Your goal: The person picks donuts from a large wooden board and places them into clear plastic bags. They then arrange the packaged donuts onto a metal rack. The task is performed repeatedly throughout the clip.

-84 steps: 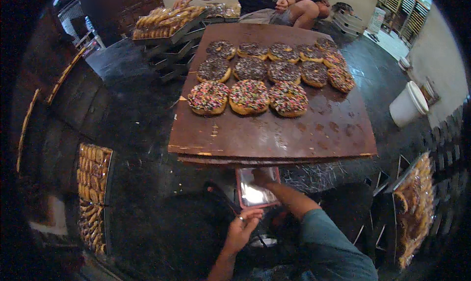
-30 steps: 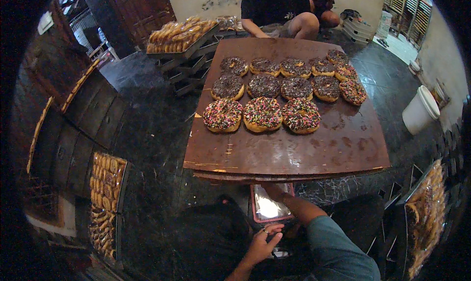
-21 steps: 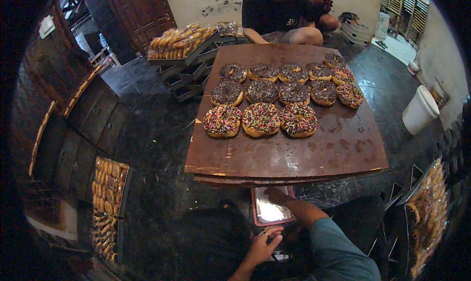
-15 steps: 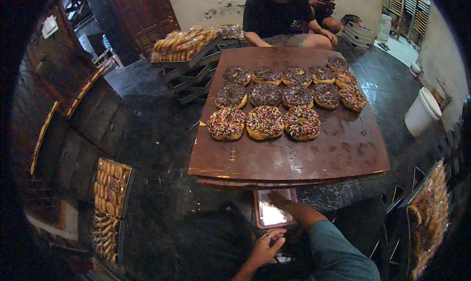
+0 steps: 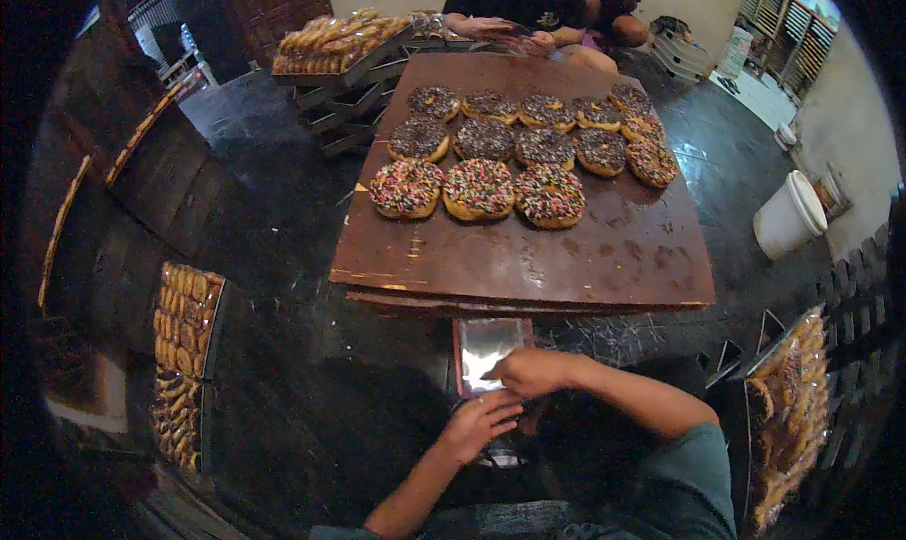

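The right hand (image 5: 530, 370) has its fingers (image 5: 497, 374) curled narrow and pinched at the lower right edge of a clear plastic bag (image 5: 486, 351), which lies flat and shiny just below the front edge of the tabletop (image 5: 528, 257). The left hand (image 5: 478, 423) sits just beneath it, its fingers loosely bent toward the bag's near end; whether they actually grip the plastic I cannot tell. The step in hand looks like separating or opening the bag's mouth, and the next move probably calls for both hands to part the film wide enough to take a doughnut, then a reach forward over the tabletop's edge. On the tabletop, the nearest row holds three sprinkled doughnuts (image 5: 478, 187) side by side, with two rows of darker chocolate-topped doughnuts (image 5: 514, 130) behind them; the front half of the board is bare and smeared. To the right stands a white bucket (image 5: 791, 216) on the dark floor, and nearer the person a rack of packed pastries (image 5: 788, 403). To the left lies a tray of small pastries (image 5: 184, 351), and another stacked tray (image 5: 335, 35) sits beyond the far-left corner. A seated person's hand (image 5: 481, 23) rests at the far end. The tabletop's overhanging edge is the main thing between the hands and the doughnuts.
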The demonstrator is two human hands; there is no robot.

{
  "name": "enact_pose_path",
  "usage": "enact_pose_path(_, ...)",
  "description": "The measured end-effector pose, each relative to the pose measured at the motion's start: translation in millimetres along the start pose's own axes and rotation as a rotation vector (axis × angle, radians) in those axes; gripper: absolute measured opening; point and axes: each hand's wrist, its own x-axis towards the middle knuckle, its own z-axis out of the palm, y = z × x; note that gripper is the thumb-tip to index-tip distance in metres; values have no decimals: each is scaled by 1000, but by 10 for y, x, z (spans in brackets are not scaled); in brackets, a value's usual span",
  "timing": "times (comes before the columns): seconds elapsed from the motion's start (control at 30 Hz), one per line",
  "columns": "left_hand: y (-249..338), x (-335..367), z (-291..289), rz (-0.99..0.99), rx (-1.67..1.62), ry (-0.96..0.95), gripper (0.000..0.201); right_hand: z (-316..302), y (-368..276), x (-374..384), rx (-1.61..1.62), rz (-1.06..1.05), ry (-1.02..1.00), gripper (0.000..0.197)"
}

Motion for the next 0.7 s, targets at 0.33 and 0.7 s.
enact_pose_path(0.33,790,-275,635,156,355,-449,74,256,-939,-1193,-492,-371,388,58)
enact_pose_path(0.7,734,-205,1032,463,226,-720,90,412,-1224,-1071,94,-258,908,69)
